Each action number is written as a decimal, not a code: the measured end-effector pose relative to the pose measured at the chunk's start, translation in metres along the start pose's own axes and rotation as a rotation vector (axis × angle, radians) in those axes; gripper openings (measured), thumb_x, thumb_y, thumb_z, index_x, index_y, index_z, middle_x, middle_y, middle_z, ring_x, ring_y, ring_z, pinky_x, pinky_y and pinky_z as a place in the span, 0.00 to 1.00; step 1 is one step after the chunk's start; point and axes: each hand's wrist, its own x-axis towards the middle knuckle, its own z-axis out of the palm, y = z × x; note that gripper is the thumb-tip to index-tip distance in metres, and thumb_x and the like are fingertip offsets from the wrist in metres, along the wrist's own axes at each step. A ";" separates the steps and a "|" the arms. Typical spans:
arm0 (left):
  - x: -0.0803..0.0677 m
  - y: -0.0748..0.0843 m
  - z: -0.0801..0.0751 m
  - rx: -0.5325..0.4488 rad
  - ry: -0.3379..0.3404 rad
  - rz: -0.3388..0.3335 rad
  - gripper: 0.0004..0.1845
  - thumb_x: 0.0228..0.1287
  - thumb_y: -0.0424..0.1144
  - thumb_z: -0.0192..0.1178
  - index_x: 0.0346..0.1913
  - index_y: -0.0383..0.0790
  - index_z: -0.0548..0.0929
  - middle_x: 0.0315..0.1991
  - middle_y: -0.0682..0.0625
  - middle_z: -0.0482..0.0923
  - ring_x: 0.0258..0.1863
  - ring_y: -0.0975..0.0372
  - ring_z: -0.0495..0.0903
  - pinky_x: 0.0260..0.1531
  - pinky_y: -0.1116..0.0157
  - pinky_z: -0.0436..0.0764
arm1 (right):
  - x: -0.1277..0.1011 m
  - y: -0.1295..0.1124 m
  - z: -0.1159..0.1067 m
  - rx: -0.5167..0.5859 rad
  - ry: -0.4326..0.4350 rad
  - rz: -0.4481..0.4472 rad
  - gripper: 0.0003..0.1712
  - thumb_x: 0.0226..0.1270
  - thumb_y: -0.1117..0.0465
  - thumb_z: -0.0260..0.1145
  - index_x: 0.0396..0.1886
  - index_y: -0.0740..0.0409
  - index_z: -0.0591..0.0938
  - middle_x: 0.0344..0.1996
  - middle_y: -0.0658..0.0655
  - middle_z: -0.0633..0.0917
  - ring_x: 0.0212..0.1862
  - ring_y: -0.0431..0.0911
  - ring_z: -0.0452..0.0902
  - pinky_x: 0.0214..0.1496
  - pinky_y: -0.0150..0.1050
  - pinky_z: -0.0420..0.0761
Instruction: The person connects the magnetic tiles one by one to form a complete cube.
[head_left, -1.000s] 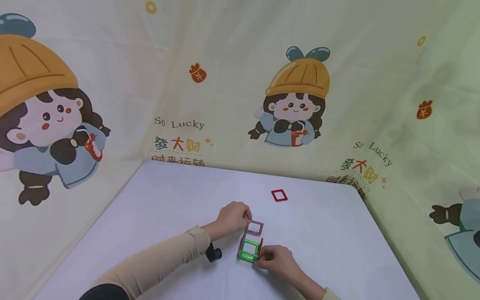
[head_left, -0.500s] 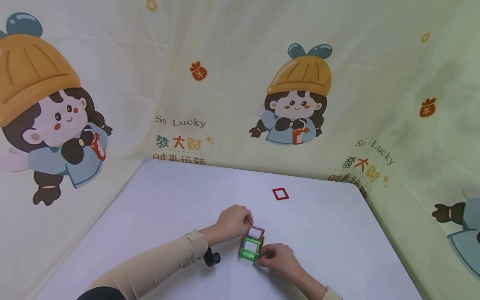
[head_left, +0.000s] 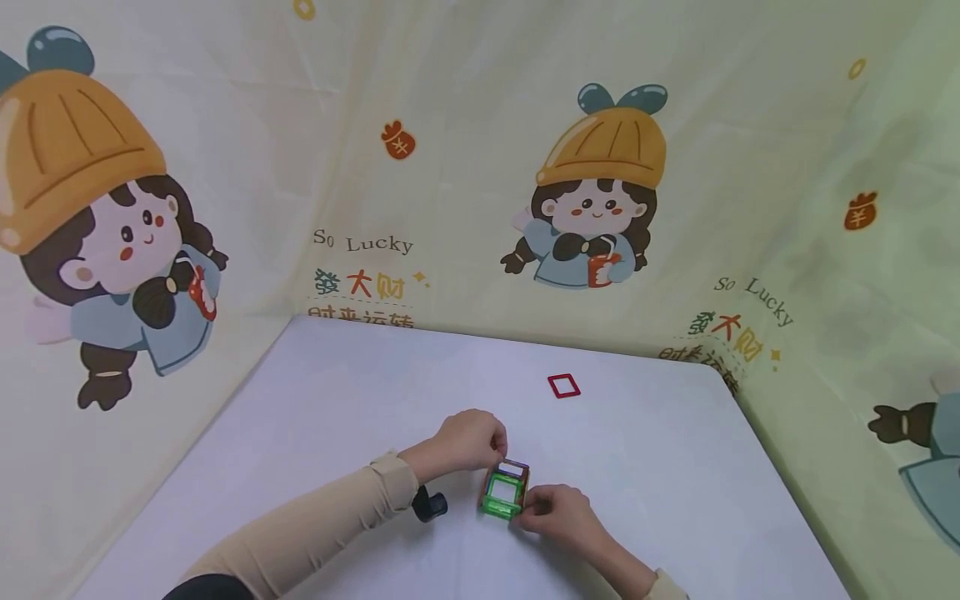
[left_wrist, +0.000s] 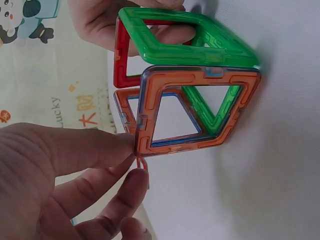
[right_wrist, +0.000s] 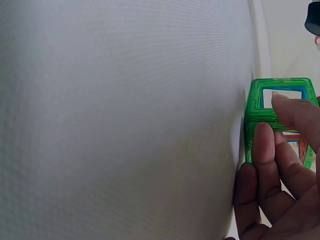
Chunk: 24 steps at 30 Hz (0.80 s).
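The left hand point(head_left: 467, 439) pinches the orange tile point(left_wrist: 197, 110) at the cube's point(head_left: 504, 492) far side. The right hand point(head_left: 553, 512) grasps the green tile point(right_wrist: 272, 107) at the near side; both grips are touching.

Soft, even light fills the head view, bright with no glare, and only a faint shadow lies under the forearm on the white table point(head_left: 315, 392); the printed backdrop bends slightly toward the frame edges. The left wrist view is sharp on the orange tile point(left_wrist: 200, 112), with a soft shadow at right. The right wrist view is dimmer, its foreground table blurred.
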 end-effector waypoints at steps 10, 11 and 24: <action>-0.015 -0.019 -0.001 -0.225 -0.191 0.052 0.26 0.59 0.56 0.73 0.55 0.47 0.85 0.46 0.60 0.82 0.44 0.66 0.80 0.44 0.66 0.78 | -0.001 0.000 -0.004 -0.014 -0.009 -0.008 0.08 0.54 0.54 0.80 0.31 0.48 0.87 0.23 0.41 0.85 0.29 0.31 0.74 0.34 0.30 0.71; -0.017 -0.022 0.000 -0.252 -0.219 0.057 0.30 0.57 0.57 0.75 0.59 0.46 0.83 0.48 0.59 0.81 0.44 0.66 0.80 0.44 0.67 0.79 | -0.001 0.000 -0.004 -0.022 -0.010 -0.004 0.08 0.55 0.54 0.79 0.31 0.48 0.87 0.23 0.41 0.85 0.29 0.31 0.73 0.34 0.30 0.71; -0.027 -0.042 0.038 -0.178 -0.133 0.058 0.40 0.42 0.44 0.85 0.62 0.52 0.79 0.52 0.59 0.72 0.46 0.70 0.73 0.53 0.68 0.78 | 0.005 0.010 -0.011 0.036 -0.072 -0.009 0.07 0.58 0.60 0.76 0.37 0.52 0.88 0.27 0.44 0.86 0.33 0.35 0.77 0.39 0.30 0.74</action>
